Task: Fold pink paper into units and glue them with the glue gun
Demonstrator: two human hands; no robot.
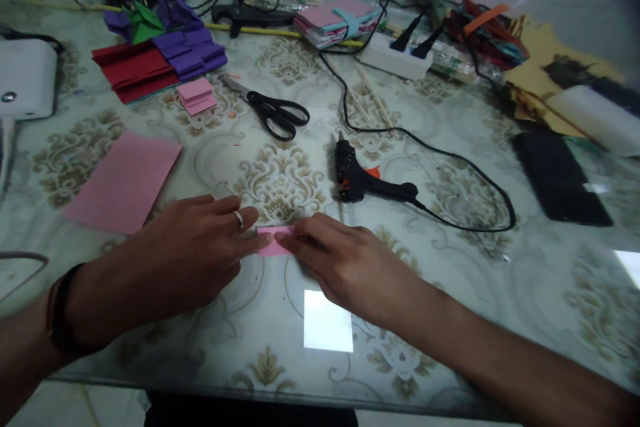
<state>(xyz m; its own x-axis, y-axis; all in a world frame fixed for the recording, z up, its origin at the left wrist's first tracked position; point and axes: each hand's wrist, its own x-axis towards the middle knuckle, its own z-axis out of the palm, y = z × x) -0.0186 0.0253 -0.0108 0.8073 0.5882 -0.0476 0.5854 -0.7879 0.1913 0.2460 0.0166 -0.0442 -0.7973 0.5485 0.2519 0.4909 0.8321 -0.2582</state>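
Note:
A small folded strip of pink paper (274, 248) lies on the table between my two hands. My left hand (200, 247), with a ring on one finger, presses a fingertip on the strip's left part; its other fingers are curled. From the right, the bent fingers of my right hand (340, 250) hold the strip's other end down, hiding that end. A larger pink sheet (125, 180) lies flat beyond my left forearm. Farther back sits a pleated pink piece (197, 95). Black-handled scissors (277, 110) lie with blades pointing left. Past my right hand rests a black glue gun (357, 177) on its side.
Red (133, 67) and purple pleated papers (193, 50) lie at the back left, near a white box (27, 77). A power strip (397, 57), wooden sticks (373, 97) and a paper stack (335, 19) are behind. The glue gun's cord (465, 159) loops right, near a black phone (560, 177).

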